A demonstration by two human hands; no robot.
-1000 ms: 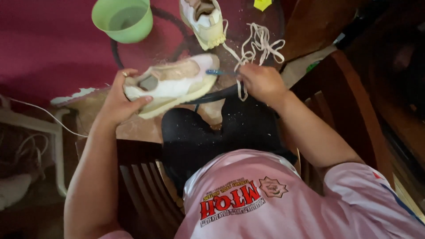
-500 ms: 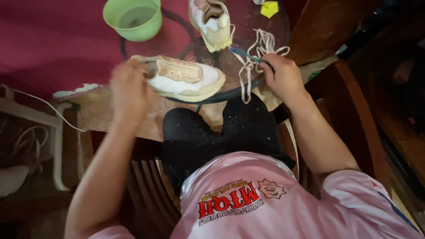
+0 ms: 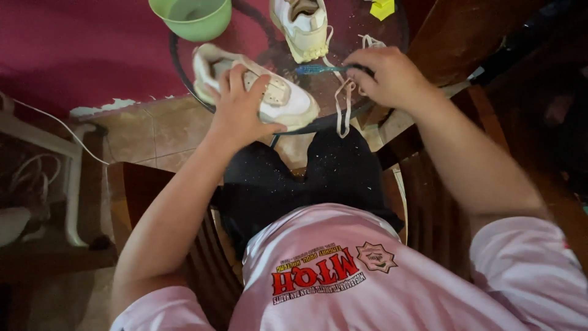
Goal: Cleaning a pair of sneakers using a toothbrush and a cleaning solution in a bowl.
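Note:
A white sneaker (image 3: 288,101) lies upright on the near rim of a round glass table (image 3: 177,58). My left hand (image 3: 240,109) rests on top of it, fingers spread over its lace holes. My right hand (image 3: 386,75) is closed around a blue toothbrush (image 3: 317,70) whose head points left toward the shoe. White laces (image 3: 340,105) hang down under that hand over the table edge. A second white sneaker (image 3: 304,26) stands farther back on the table.
A green plastic bowl (image 3: 191,17) sits at the table's far left, a yellow scrap (image 3: 383,8) at the far right. I sit on a wooden chair (image 3: 429,184) with dark trousers speckled white. A white frame with a cable (image 3: 55,119) stands at left on the tiled floor.
The sneaker was tilted up in my left hand and has been set down flat on the table. My left hand now lies on top of it. My right hand moved closer with the toothbrush.

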